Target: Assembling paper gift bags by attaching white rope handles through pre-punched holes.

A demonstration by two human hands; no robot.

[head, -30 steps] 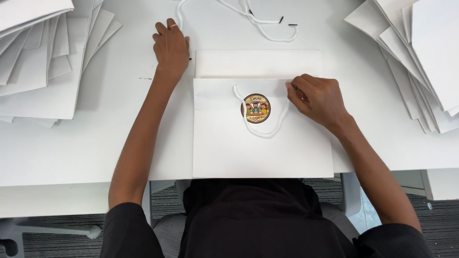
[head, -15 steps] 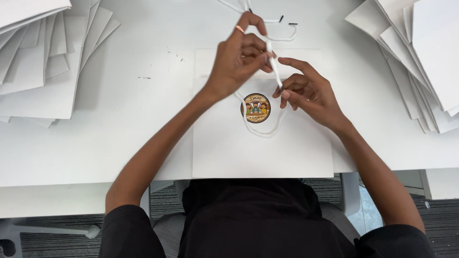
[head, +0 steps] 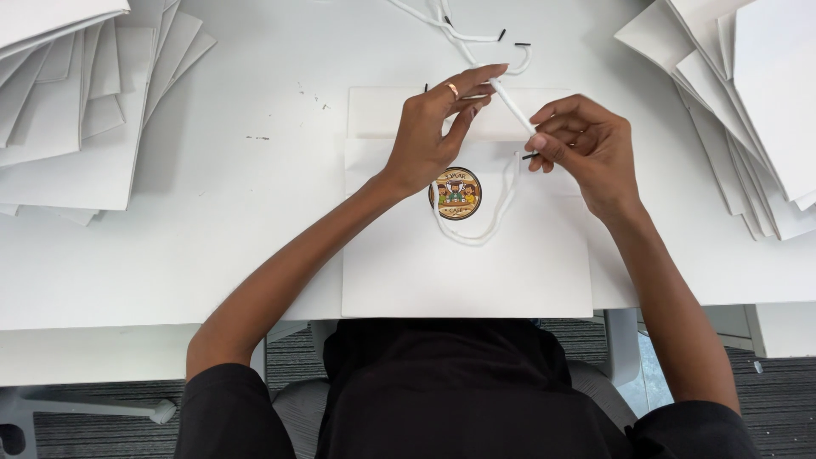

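Pinching a white cord (head: 512, 102) between left hand (head: 438, 132) and right hand (head: 586, 140), above a flat white paper bag (head: 467, 255) on the bench (head: 255, 195).

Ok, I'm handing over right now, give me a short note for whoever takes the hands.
Left hand: pinching the white cord at its upper part, above the bag.
Right hand: pinching the same cord lower down, near the bag's top right edge.
Bag lies flat on the table, one cord handle already looped by the round sticker.
Held cord is not yet fitted.
Flat bag stacks sit on both sides.
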